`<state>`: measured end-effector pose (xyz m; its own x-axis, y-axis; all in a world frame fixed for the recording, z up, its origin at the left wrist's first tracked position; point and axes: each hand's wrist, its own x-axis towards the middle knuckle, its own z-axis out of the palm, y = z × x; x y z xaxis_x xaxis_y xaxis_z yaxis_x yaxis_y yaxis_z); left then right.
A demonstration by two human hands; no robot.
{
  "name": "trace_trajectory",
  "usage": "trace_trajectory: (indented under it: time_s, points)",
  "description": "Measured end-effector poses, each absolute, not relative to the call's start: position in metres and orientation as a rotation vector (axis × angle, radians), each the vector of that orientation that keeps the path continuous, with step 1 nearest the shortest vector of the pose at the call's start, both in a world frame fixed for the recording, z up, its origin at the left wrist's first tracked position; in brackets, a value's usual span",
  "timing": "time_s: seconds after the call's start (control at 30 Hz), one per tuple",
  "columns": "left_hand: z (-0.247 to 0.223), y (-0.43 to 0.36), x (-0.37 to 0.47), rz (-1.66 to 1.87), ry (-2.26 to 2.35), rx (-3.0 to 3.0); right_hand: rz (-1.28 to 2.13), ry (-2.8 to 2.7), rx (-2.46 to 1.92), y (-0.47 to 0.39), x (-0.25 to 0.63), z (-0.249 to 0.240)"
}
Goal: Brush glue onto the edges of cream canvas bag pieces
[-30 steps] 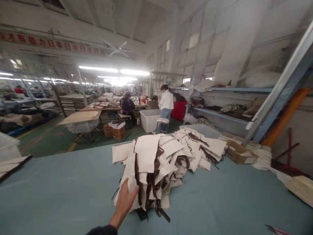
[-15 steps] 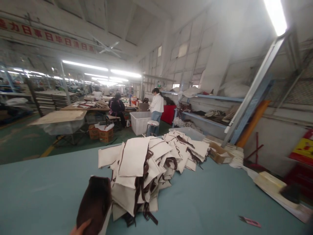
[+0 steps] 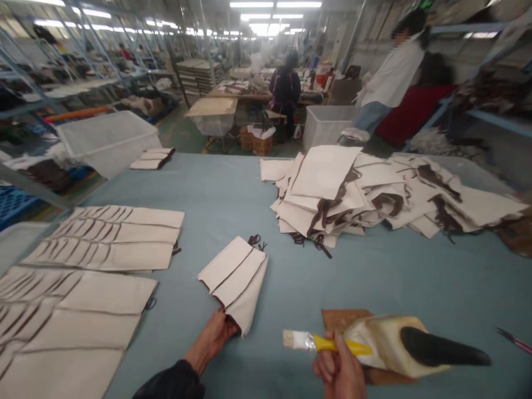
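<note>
My left hand [image 3: 218, 338] pinches the lower edge of cream fabric panels [image 3: 239, 271] edged in dark brown; they lie at a slant on the table, with thin dark ties at their far corner. A paintbrush [image 3: 320, 342] with a yellow handle and pale bristles is gripped in my right hand [image 3: 338, 366], bristles pointing left. Just beyond that hand, a stained, cream-coloured container [image 3: 382, 341] with a black part on its right lies on a brown board [image 3: 343, 318].
Overlapping rows of cream panels [image 3: 124, 238] lie on the left. A loose heap of cream pieces [image 3: 324, 172] with brown straps covers the back right. Small snips [image 3: 513, 338] lie at the right edge. Co-workers [image 3: 285, 83] are beyond the blue-green table [image 3: 199, 188].
The view has swung left and down. A hand held a dark brown piece before; now my left hand grips cream panels, and my right hand with the paintbrush has come into view.
</note>
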<state>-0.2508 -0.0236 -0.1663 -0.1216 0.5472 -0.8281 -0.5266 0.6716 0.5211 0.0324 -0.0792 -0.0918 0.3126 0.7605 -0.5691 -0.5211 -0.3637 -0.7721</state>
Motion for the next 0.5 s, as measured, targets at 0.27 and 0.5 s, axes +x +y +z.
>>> trace_trajectory:
  time_s: [0.27, 0.5]
  points:
    - [-0.161, -0.082, -0.259, 1.005, 1.563, 0.035, 1.319, -0.221, -1.385, -0.075, 0.008, -0.052]
    - [-0.164, -0.080, -0.232, 1.028, 1.600, 0.203, 1.361, -0.200, -1.406, -0.078, 0.011, -0.055]
